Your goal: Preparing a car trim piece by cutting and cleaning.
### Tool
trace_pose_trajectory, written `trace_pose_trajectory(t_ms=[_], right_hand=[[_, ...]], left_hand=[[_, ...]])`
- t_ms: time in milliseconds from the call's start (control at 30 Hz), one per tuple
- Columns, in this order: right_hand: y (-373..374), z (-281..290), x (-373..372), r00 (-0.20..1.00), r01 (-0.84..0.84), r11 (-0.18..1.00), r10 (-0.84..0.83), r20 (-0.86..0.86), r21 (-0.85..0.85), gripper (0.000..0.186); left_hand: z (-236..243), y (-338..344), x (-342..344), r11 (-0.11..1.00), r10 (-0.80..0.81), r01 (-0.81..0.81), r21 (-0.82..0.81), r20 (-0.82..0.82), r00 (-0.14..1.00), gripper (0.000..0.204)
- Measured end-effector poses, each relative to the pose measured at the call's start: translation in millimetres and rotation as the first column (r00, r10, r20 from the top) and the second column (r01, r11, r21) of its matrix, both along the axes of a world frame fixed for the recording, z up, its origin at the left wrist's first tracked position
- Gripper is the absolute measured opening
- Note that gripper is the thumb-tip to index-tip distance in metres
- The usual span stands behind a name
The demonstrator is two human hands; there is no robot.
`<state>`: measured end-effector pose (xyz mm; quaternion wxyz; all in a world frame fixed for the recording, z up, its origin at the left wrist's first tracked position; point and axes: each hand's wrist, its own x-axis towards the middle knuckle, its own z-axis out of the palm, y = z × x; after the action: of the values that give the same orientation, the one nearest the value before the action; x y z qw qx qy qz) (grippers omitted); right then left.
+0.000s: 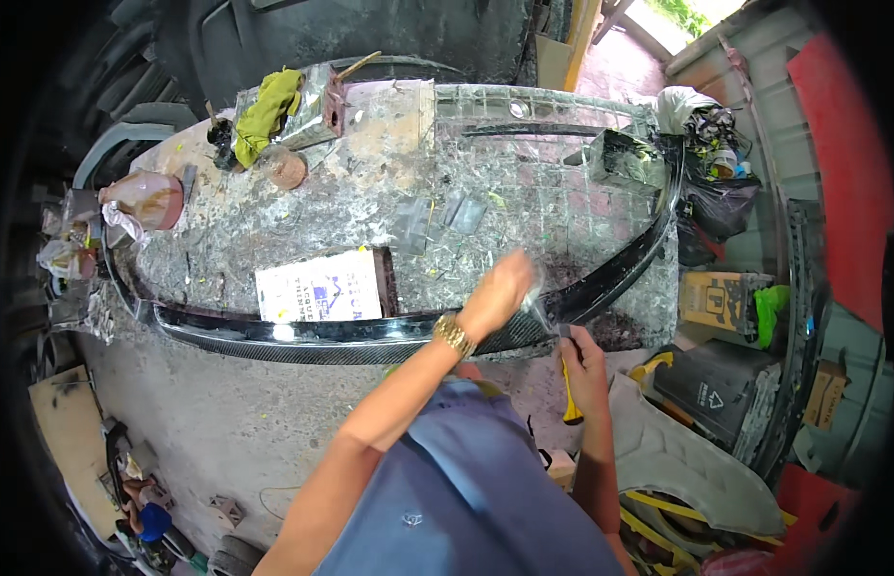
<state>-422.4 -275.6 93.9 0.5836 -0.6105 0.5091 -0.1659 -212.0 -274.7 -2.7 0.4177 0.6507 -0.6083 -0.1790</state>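
"Blue cloth nearest us: the wearer's shirt (466, 480). What are the hands doing?"

"The right hand (588, 368) grasps a yellow-handled tool (571, 407), its yellow end pointing down. The left hand (500, 288), a gold-coloured watch (454, 336) at its wrist, is blurred"

"Is the left gripping anything?"

"I cannot tell; a clear filmy strip (535, 300) shows beside its fingers, perhaps pinched, perhaps not"

"And the piece being worked on?"

"The long glossy black piece (370, 331), woven pattern along its lower face, curves along the worktable's near edge; the left hand is over it, the right just at its near side"

"Beyond that?"

"A white printed container (317, 288) right behind it, then small grey sheets (463, 212) on the stained worktable (361, 206)"

"Farthest on the table?"

"A yellow-green cloth (265, 120) against a boxy metal can (319, 108)"
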Motion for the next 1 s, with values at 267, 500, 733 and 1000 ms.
trace_pose_trajectory(t_ms=[267,500,733,1000], right_hand=[[19,-8,18,0.968,-0.229,0.971,0.219,-0.119,-0.073,0.018],[42,-33,67,0.905,-0.426,0.832,0.397,-0.156,-0.354,0.022],[70,-49,85,0.91,-0.41,0.804,0.327,-0.255,-0.431,0.021],[73,-58,84,0.929,-0.351,0.854,0.268,-0.253,-0.383,0.018]], left_hand=[[57,19,116,0.912,0.409,-0.407,0.046,-0.087,0.908,0.012],[30,124,89,0.932,0.023,-0.114,0.345,0.256,0.966,0.018],[24,131,75,0.923,-0.071,0.034,0.383,0.081,0.994,0.052],[11,124,71,0.943,-0.079,0.048,0.329,0.082,0.994,0.059]])
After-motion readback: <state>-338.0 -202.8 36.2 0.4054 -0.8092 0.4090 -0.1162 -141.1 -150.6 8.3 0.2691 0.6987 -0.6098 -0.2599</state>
